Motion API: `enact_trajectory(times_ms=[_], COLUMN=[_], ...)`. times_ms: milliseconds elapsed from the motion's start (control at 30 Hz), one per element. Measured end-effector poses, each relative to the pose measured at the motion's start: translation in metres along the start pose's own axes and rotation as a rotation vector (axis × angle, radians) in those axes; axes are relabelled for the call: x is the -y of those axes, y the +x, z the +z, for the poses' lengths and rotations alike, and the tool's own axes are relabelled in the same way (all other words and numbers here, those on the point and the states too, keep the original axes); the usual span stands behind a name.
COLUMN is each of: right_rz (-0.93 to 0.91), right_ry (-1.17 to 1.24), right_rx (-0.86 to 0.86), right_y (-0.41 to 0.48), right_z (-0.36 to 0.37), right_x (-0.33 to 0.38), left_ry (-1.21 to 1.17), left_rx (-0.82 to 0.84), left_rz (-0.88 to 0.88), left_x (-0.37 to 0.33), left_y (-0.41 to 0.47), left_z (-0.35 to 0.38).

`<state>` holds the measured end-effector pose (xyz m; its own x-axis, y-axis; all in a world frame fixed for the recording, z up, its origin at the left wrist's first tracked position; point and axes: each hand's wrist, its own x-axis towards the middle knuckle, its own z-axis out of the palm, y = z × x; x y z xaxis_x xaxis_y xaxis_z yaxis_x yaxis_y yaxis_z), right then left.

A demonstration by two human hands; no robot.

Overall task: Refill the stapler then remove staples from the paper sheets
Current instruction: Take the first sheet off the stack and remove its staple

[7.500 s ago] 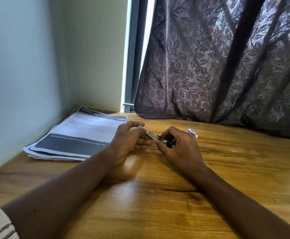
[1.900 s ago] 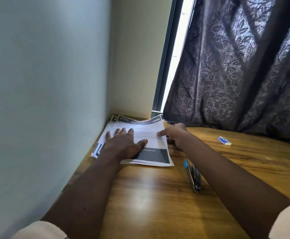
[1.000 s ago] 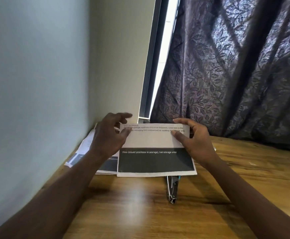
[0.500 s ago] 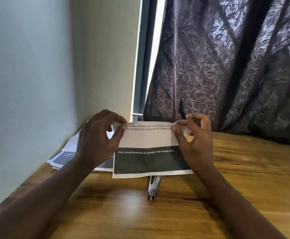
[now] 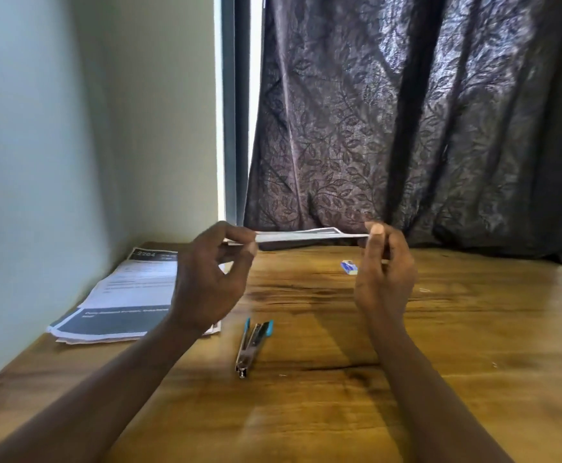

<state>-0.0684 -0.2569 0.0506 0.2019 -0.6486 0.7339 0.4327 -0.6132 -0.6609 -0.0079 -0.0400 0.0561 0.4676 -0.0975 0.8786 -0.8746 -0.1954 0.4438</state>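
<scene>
Paper sheets (image 5: 306, 236) are being held up in the air above the counter (image 5: 473, 362), pretty much edge-on to the camera, so they're only showing as a thin strip; the left hand (image 5: 212, 279) is pinching the left end, grip clamped on it between thumb and fingers; the right hand (image 5: 384, 275) is doing the same at the right end, grip also clamped on the sheets. The stapler (image 5: 252, 345) is lying flat on the counter below and between the two hands, apart from both, its blue ends pointing away and its two arms sitting slightly parted; a stack of printed pages (image 5: 129, 295) is lying by the wall (image 5: 39, 162) on the left, partly hiding behind the left wrist; a small blue and white box (image 5: 349, 267) is sitting further back near the dark curtain (image 5: 406, 128).
</scene>
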Motion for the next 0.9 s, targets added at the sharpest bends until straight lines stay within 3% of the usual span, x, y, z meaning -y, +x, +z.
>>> enact_trajectory(times_ms=[100,200,267,367,500,567,733,900], right_rz=[0.135,0.208,0.213,0.124,0.108,0.073,0.049,0.044], right_ry=[-0.119,-0.409,-0.623,-0.656,-0.737,-0.808,-0.841,-0.899], right_rx=[-0.026,0.034,0.108,0.36,0.859,0.978,0.993,1.002], right_y=[0.001,-0.001,-0.003,-0.01,-0.02,-0.022,-0.026,-0.03], right_z=[-0.024,-0.045,-0.059,-0.071,-0.066,-0.06,-0.053,-0.048], right_x=[-0.015,-0.035,-0.039,-0.042,-0.045,-0.041,-0.036,-0.03], left_ry=[-0.009,0.013,0.001,0.063,0.134,0.182,0.335,0.455], left_rx=[0.2,0.409,0.54,0.696,0.738,0.757,0.789,0.689], left_rz=[0.04,0.065,0.015,-0.057,-0.133,-0.161,-0.18,-0.182], left_x=[-0.006,-0.006,-0.003,0.006,0.014,0.014,0.015,-0.006], left_y=[-0.007,-0.017,-0.023,-0.028,-0.032,-0.032,-0.031,-0.028], left_z=[0.025,0.04,0.042,0.039,0.034,0.031,0.026,0.035])
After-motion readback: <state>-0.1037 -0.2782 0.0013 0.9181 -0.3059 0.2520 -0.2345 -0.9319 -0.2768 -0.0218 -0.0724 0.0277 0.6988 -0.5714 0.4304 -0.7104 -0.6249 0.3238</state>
